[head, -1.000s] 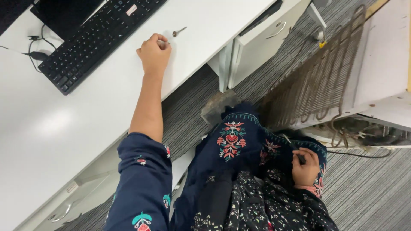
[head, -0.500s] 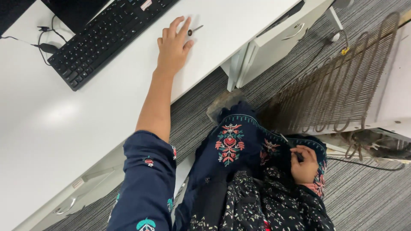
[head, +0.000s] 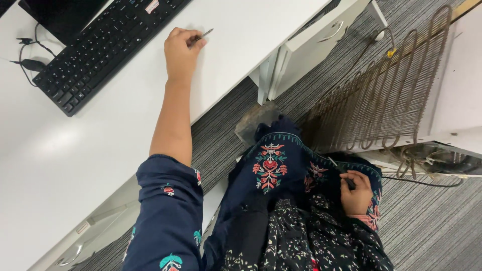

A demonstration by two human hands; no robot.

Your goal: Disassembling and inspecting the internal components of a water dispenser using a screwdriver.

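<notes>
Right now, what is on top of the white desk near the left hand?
On the white desk lie a black keyboard and a cable. The left hand pinches a small metal screw-like piece; the end between its fingers is covered.

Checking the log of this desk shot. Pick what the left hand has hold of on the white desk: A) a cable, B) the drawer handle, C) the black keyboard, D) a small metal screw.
D: the left hand pinches a small metal screw on the white desk, beside the black keyboard.
</notes>
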